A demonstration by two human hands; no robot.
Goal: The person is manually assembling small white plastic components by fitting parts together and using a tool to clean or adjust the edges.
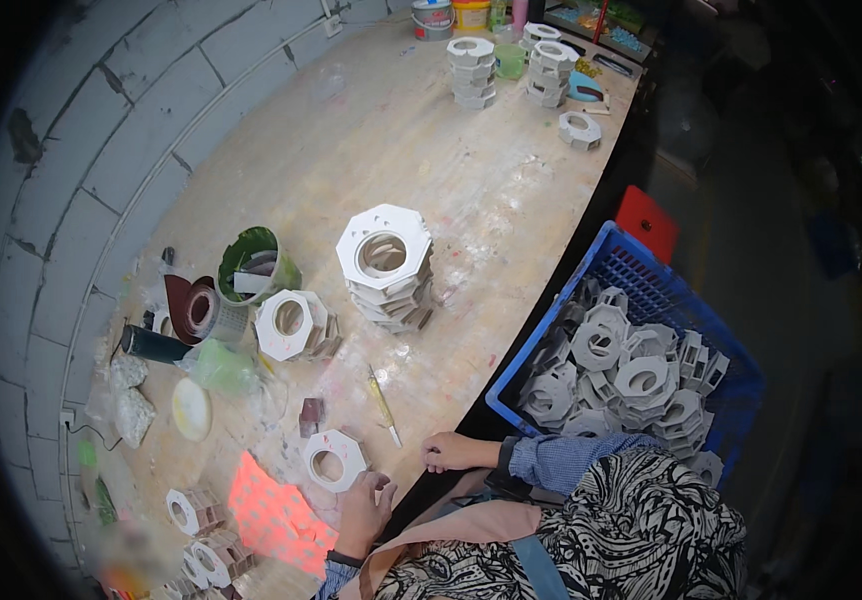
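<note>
A white octagonal piece [352,463] with a round hole and small pink marks lies on the table near its front edge. My left hand [363,508] is beside its near right corner, fingers loosely bent and thumb apart; whether the fingertips touch it is hard to tell. My right hand [451,452] is closed at the table edge, and anything inside its curled fingers is hidden. A yellow pen-like tool [382,404] with a pale tip lies beyond my hands. Left of it sits a small dark red block [311,415]. An orange-pink spotted cloth [276,515] lies left of my left hand.
A stack of octagonal frames [383,240] stands mid-table, beside another octagonal frame [284,326] on its side. Behind are a green-stained bucket [284,270] and a sandpaper roll [213,318]. A blue crate [691,300] full of grey-white frames stands at the right, below a red stool [646,225].
</note>
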